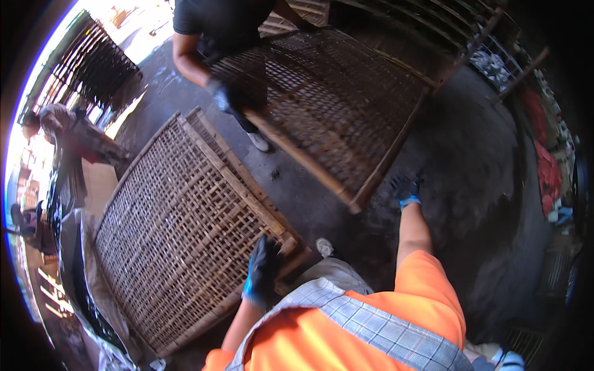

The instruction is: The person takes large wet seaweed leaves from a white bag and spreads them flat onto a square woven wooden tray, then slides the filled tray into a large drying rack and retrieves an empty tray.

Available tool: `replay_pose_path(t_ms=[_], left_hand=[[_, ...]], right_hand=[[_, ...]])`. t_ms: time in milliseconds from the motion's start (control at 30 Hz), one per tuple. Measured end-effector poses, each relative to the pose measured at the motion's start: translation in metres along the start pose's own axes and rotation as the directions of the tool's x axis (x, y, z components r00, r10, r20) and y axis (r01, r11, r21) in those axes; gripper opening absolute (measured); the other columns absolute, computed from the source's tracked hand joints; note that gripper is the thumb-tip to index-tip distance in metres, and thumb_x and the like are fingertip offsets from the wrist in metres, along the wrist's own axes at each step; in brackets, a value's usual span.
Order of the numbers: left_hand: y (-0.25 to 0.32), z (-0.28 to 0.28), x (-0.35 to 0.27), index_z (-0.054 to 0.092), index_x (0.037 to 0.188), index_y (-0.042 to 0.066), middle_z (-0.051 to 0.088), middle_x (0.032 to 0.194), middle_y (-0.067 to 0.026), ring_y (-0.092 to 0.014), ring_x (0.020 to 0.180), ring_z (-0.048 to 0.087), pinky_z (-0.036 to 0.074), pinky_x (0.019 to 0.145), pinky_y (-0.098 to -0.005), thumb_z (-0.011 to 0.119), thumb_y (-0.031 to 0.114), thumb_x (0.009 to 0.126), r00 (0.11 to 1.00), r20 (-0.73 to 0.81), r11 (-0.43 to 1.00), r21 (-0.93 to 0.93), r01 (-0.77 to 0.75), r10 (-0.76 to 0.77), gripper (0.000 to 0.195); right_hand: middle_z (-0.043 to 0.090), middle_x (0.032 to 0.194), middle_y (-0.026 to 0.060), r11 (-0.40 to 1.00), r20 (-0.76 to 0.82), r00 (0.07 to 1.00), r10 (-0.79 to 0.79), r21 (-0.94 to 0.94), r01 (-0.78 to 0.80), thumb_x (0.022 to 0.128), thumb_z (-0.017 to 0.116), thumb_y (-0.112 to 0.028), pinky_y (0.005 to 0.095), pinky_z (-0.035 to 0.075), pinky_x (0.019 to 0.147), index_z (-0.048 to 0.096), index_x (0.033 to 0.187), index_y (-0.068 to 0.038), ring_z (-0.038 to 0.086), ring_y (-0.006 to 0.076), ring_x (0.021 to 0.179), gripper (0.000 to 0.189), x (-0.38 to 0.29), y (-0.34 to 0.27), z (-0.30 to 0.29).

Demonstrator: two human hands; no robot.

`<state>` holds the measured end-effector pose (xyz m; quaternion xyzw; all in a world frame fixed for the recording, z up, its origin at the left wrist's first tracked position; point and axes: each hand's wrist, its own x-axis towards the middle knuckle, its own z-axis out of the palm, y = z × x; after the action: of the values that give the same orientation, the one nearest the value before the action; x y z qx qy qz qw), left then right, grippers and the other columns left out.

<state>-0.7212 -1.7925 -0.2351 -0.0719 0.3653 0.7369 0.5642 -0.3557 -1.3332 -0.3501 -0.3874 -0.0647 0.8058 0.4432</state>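
Observation:
Both my hands wear dark work gloves with blue cuffs. My left hand (264,266) is at the near corner of a woven bamboo tray (181,232) with a wooden frame; its fingers look curled at the frame, though their grip is partly hidden. Another frame edge shows just behind that tray. My right hand (408,188) reaches forward with its fingers spread, holding nothing, near the corner of a second woven bamboo tray (334,106) but apart from it. A gloved co-worker in dark clothes holds this second tray by its sides, tilted above the floor.
Dark concrete floor (464,185) lies ahead and to the right. A slatted rack stands at the top, with wooden poles (524,74) at the upper right. Red sacking (547,171) lies at the far right. Another person (79,134) bends at the left, near plastic sheeting (76,259).

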Motion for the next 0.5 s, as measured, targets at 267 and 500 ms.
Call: replay_pose_path(t_ms=[267,500], left_hand=[[0.033,0.11,-0.005,0.061,0.086,0.009,0.058,0.072,0.0018,-0.01,0.065,0.054,0.044,0.061,-0.0265,0.065,0.019,0.085,0.849,-0.256,0.855,0.381,-0.352,0.463,0.011],[0.173,-0.043,-0.21,0.06,0.112,0.006,0.061,0.084,-0.0008,-0.012,0.078,0.058,0.048,0.069,-0.0279,0.061,0.02,0.084,0.703,-0.305,0.747,0.454,-0.485,0.642,0.032]], right_hand=[[0.059,0.114,0.0103,0.914,0.019,1.0,0.007,-0.407,0.002,0.084,0.052,-0.053,0.0417,0.047,0.083,0.054,0.119,-0.007,0.055,0.024,0.101,0.058,-0.049,0.082,0.183],[0.057,0.118,0.0099,0.783,0.677,0.603,0.421,-0.607,0.136,0.087,0.062,-0.03,0.039,0.045,0.096,0.052,0.121,-0.005,0.056,0.0208,0.11,0.043,-0.28,0.203,0.221]])
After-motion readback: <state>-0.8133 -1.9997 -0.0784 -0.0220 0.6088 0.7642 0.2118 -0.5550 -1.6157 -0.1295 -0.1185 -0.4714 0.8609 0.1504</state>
